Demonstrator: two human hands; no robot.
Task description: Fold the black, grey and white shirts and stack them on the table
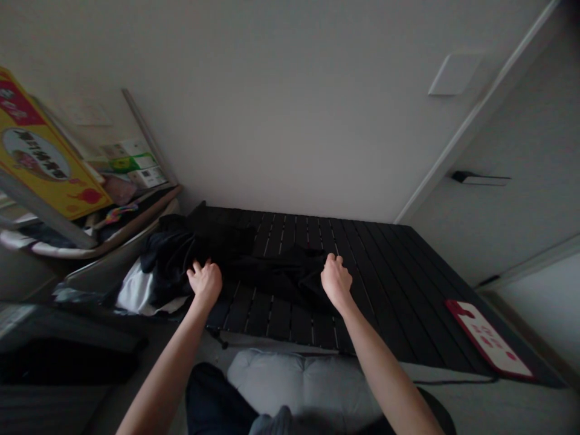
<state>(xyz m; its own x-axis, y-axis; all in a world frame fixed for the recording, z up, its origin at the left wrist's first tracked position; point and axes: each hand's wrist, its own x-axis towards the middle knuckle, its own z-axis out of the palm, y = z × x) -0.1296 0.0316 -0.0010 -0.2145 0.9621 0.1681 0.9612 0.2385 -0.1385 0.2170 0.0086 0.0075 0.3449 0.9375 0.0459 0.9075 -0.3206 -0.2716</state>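
A limp black garment [281, 272] lies bunched across the slatted black counter [389, 290], toward its left edge. The left hand [205, 281] and right hand [336, 279] rest well apart, fingers curled on the cloth (whether they pinch it, I cannot tell). It looks light and soft, likely easiest gathered by its near edge.

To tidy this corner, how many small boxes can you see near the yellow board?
3: a pale box at the back, a green-and-white box in the middle, a white box in front. More may be hidden behind them.
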